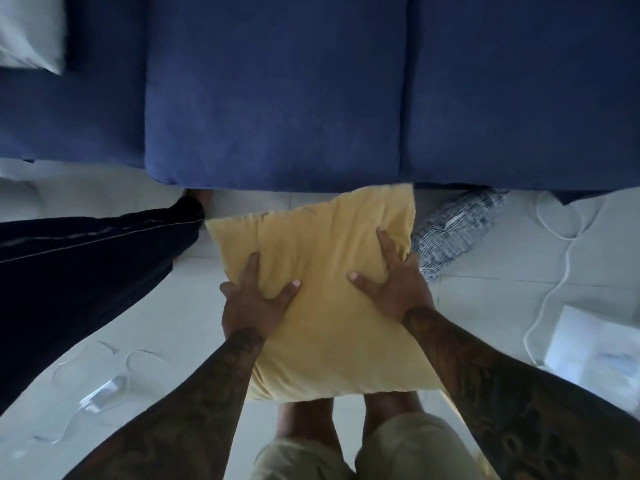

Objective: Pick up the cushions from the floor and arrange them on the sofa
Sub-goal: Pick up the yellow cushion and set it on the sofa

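Both hands, left hand [254,301] and right hand [394,285], clamped the yellow cushion [322,271], fingers spread; the blue sofa [277,98] lay straight ahead.

The square yellow cloth cushion [329,299] has a soft, matt cover that creases into fine wrinkles. The deep blue sofa [277,98] wears a matt woven fabric with a faint nap. On the glossy pale tiled floor [166,341], which throws back light patches, lies a striped blue-and-white woven cloth cushion [453,230]. A smooth white plastic-coated cable [561,258] trails past. The white pillow [31,32] looks like plain matt cotton.
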Motion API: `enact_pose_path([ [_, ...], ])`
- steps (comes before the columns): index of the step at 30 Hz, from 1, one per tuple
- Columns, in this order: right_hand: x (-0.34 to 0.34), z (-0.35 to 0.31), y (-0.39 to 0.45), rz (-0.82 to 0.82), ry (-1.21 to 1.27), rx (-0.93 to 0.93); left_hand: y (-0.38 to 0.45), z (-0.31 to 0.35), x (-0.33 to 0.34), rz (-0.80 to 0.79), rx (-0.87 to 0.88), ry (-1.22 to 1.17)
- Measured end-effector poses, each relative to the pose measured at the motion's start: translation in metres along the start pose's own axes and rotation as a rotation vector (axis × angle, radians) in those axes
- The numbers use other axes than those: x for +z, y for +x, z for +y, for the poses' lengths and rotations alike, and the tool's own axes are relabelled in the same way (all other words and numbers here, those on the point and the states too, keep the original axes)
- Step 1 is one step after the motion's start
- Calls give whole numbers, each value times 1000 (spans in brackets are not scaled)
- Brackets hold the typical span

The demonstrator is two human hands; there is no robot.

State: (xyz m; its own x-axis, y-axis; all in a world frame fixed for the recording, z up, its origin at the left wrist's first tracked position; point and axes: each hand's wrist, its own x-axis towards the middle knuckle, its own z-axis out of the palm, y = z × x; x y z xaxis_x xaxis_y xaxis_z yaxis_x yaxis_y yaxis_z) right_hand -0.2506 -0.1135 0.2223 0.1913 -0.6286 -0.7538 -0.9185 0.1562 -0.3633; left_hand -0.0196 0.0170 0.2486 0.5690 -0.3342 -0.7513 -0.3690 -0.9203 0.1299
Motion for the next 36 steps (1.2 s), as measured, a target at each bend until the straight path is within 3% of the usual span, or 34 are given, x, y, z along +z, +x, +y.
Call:
enact_pose_path([
  [17,-124,-91,-193,303,195,-48,-160,44,-170,150,279,-12],
  [21,-151,-99,-208,323,197,-119,-182,52,-184,218,318,-45],
  [36,-213,-70,-227,287,215,-139,-234,111,-187,203,301,-16],
])
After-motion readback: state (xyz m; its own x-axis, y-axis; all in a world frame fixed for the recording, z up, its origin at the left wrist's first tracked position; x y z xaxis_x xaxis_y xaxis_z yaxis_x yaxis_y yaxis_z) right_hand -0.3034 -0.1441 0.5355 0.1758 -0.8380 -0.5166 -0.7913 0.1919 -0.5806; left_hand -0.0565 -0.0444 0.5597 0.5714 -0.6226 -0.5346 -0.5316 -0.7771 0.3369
